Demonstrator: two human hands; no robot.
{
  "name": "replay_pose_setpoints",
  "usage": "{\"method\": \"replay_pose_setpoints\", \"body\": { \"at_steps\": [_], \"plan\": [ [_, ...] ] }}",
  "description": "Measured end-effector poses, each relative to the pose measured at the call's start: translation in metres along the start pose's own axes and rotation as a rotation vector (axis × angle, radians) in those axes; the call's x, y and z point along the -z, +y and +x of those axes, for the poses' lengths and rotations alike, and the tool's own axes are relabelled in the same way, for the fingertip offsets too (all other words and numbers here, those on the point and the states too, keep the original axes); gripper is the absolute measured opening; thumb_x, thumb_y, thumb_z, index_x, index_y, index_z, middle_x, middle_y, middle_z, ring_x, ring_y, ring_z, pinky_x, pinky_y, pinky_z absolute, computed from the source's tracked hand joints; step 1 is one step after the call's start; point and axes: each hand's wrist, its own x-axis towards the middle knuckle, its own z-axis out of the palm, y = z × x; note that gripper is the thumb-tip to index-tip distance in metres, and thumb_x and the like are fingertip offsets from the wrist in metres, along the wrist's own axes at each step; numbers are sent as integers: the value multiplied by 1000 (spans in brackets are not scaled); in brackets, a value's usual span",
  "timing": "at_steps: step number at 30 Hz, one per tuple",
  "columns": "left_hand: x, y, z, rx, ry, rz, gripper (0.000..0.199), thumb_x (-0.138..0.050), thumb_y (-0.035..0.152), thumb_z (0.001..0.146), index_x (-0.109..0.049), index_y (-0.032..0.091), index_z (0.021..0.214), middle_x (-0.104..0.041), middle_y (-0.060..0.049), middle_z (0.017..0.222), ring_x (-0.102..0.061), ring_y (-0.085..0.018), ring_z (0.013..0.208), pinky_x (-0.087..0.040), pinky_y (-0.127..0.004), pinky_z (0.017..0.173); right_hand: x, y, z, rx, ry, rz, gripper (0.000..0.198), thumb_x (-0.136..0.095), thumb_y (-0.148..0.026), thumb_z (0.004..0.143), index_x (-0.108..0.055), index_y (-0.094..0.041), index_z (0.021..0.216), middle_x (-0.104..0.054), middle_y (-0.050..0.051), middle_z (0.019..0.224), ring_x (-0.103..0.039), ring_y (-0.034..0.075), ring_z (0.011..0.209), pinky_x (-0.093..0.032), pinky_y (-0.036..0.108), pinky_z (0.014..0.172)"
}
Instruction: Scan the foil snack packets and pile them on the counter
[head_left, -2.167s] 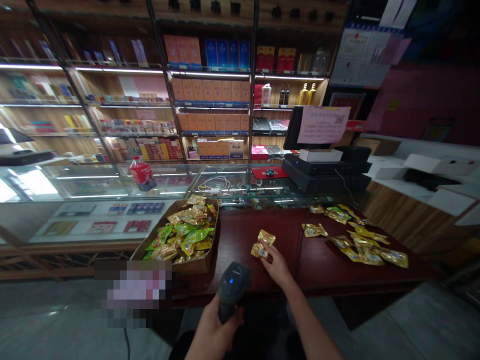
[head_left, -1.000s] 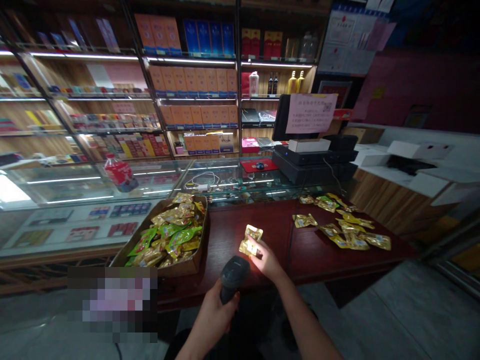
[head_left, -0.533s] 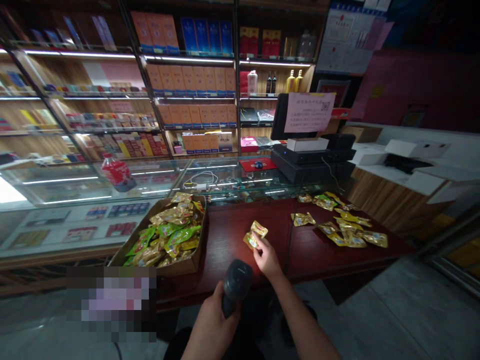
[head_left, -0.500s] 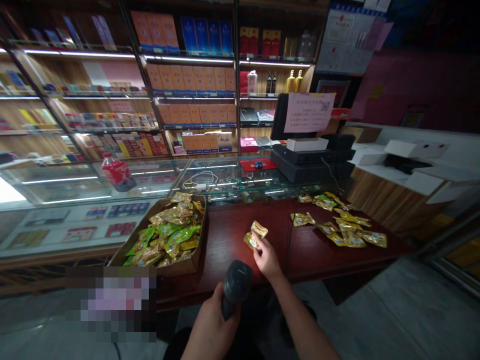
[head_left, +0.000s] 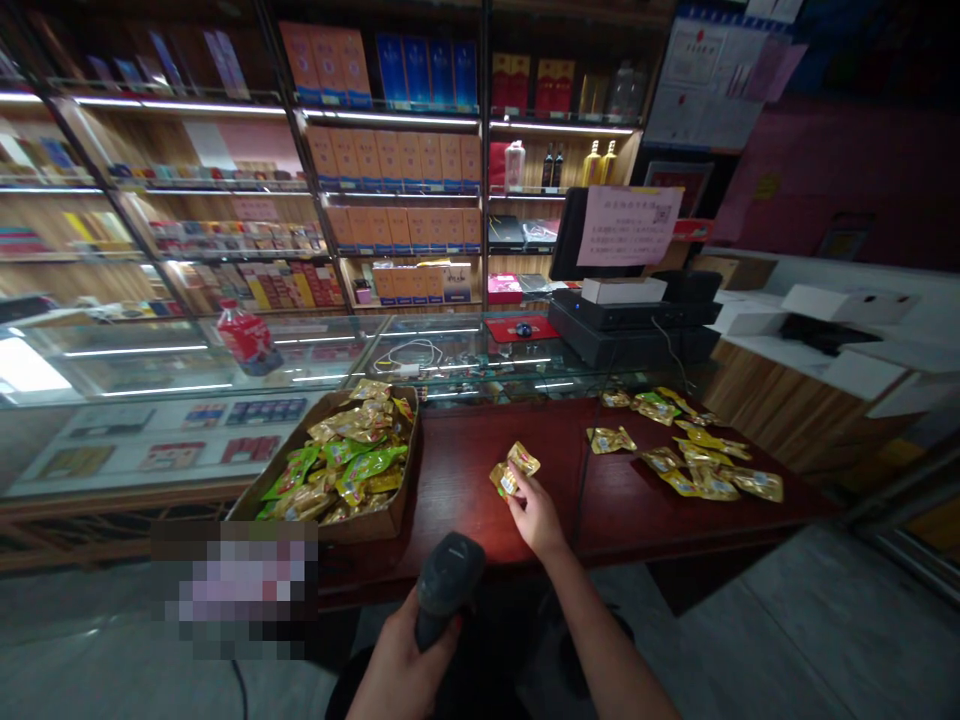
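Observation:
My left hand is wrapped around the handle of a dark barcode scanner, held up in front of the table's near edge. In my right hand a small gold snack packet is pinched between the fingers, at the middle of the dark red table. To the left stands a cardboard box heaped with gold and green snack packets. Several more loose packets lie spread over the table's right side.
Behind the table runs a glass display counter with a red bottle on it. A monitor with a paper sign stands on a black cash drawer. Stocked shelves line the back wall. A blurred patch covers the lower left.
My left hand has moved the barcode scanner a little left and down, tilting it. My right hand keeps its pinch on the packet, nearly in place. The view has shifted slightly left.

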Motion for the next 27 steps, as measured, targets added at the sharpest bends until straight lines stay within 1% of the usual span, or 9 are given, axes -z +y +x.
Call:
{"method": "replay_pose_setpoints", "body": {
  "at_steps": [2,3,5,8,14,18,20,24,27],
  "plan": [
    [3,-11,2,40,-12,-29,34,-72,49,74,-59,18,84,-49,7,45,-38,-9,31,-27,-19,33,0,0,0,-3,-7,4,67,-56,-11,83,-52,-29,148,-65,12,137,-74,22,96,-60,39,93],
    [5,-15,3,43,-13,-43,36,-71,52,74,-57,19,80,-49,7,44,-36,-8,30,-26,-18,32,0,1,0,-5,-12,6,67,-56,-11,84,-52,-28,148,-65,12,138,-74,22,96,-60,39,93],
    [8,-22,5,34,-13,-74,40,-71,55,73,-54,19,74,-50,6,45,-37,-7,30,-26,-17,32,0,1,1,-10,-21,8,67,-55,-12,84,-51,-28,149,-65,13,138,-74,23,96,-60,39,93],
    [10,-25,5,27,-12,-108,40,-71,56,72,-54,19,72,-51,5,47,-40,-8,32,-29,-17,33,0,1,1,-18,-30,5,67,-54,-12,84,-51,-28,149,-66,14,135,-74,23,95,-60,40,91],
    [11,-18,-5,-9,-5,-132,41,-71,55,74,-55,18,70,-52,5,48,-41,-7,35,-33,-18,37,1,1,1,-17,-46,-2,68,-55,-11,83,-51,-27,150,-67,13,133,-74,21,91,-60,36,88],
    [8,-13,-10,-6,-31,-147,43,-73,57,73,-54,18,68,-50,5,45,-40,-7,33,-31,-18,37,1,1,1,-12,-51,-10,66,-55,-13,85,-52,-27,149,-67,13,134,-74,23,93,-61,37,88],
    [6,-13,-12,-6,-18,-168,43,-73,57,72,-55,19,70,-49,6,43,-38,-7,32,-30,-19,37,1,2,1,-4,-54,-16,65,-55,-14,86,-51,-27,149,-67,14,133,-74,23,92,-60,37,88],
    [5,-18,-13,-1,17,-190,42,-74,57,71,-56,19,70,-50,5,42,-39,-8,33,-30,-19,37,1,4,2,19,-58,-33,65,-55,-14,86,-50,-26,150,-66,14,135,-73,23,93,-59,39,91],
    [4,-25,-12,15,28,-194,44,-75,58,69,-56,19,69,-51,5,42,-38,-8,32,-30,-20,38,1,6,2,27,-62,-40,67,-54,-13,85,-49,-24,151,-67,14,134,-73,21,89,-60,38,88]
  ]
}}
